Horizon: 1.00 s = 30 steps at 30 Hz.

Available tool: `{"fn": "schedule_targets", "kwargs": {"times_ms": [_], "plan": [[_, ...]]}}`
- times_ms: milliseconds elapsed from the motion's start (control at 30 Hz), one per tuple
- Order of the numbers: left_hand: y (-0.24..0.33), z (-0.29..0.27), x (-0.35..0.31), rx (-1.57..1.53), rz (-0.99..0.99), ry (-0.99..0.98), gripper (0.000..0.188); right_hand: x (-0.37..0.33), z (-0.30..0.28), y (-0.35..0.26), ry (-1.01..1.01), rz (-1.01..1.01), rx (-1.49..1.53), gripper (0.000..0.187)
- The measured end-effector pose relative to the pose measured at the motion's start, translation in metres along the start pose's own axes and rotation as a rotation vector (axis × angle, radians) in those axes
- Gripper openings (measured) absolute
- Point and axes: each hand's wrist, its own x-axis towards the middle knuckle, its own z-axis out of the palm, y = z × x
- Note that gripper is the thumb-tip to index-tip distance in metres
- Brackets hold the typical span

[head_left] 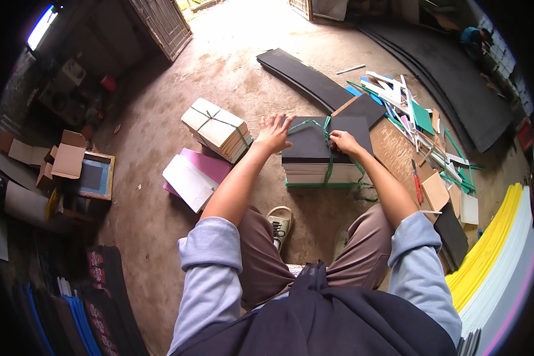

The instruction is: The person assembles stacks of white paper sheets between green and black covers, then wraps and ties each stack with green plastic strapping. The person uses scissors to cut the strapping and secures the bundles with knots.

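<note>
In front of my feet stands a thick stack of cut sheets point(308, 173) with a black sheet point(350, 126) on top. Green plastic twine point(328, 123) runs over it both ways and crosses on the top face. My right hand point(345, 143) is closed, its thumb and forefinger pinching the twine beside the crossing. At the stack's left edge my left hand point(273, 134) is open, fingers spread over the twine's left end. A loose tail of twine point(365, 193) hangs at the right front corner.
Left of it sits a tied cream stack point(216, 127), near white point(187, 178) and purple sheets point(207, 165). On the right lie scrap strips point(421, 118), red-handled scissors point(418, 187) and a brown board point(394, 145). Long black sheets point(308, 80) extend behind; yellow sheets point(486, 231) stand at right.
</note>
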Motion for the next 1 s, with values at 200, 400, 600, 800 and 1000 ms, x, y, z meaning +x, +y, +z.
{"fn": "schedule_targets", "kwargs": {"times_ms": [200,400,600,800,1000], "plan": [[0.035,0.019,0.041,-0.101,0.222,0.146,0.070,-0.004,-0.008,0.010,-0.034,0.036,0.034,0.021],[0.049,0.032,0.074,-0.194,0.231,0.124,0.047,-0.006,-0.012,0.012,-0.066,0.019,0.021,0.023],[0.051,0.022,0.075,-0.415,0.070,0.165,0.033,-0.012,-0.023,0.012,-0.002,-0.124,-0.242,0.024],[0.027,0.010,0.066,-0.536,-0.019,0.149,0.042,-0.016,-0.056,-0.011,0.023,-0.381,-0.742,0.027],[0.024,0.024,0.059,-0.705,-0.179,0.358,0.048,-0.014,-0.092,0.017,0.100,-0.525,-0.759,0.031]]}}
